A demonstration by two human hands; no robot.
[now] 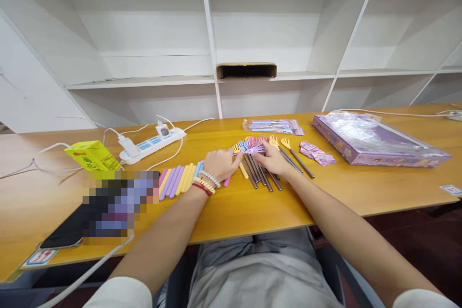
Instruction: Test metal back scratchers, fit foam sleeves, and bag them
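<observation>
Between my hands is a purple back scratcher head (255,149), shaped like a small hand. My left hand (218,166), with coiled bracelets at the wrist, is closed at its left side, its fingertips pinched on it. From the right, my right hand (273,159) grips the claw side with thumb and fingers. Beneath and behind lie several back scratchers with metal rods (260,173) and pink, blue and yellow heads. Two yellow-headed ones (298,158) lie right of my right hand. Coloured handle tubes (180,179) lie in a row beside my left forearm, partly hidden by that hand.
Packaged scratchers (273,126) lie at the back. Card labels (317,153) and a purple box (361,156) with clear plastic are at right. Left are a power strip (153,144) with cables, a yellow carton (94,156) and a phone-like black device (67,226). White shelves (144,81) rise behind.
</observation>
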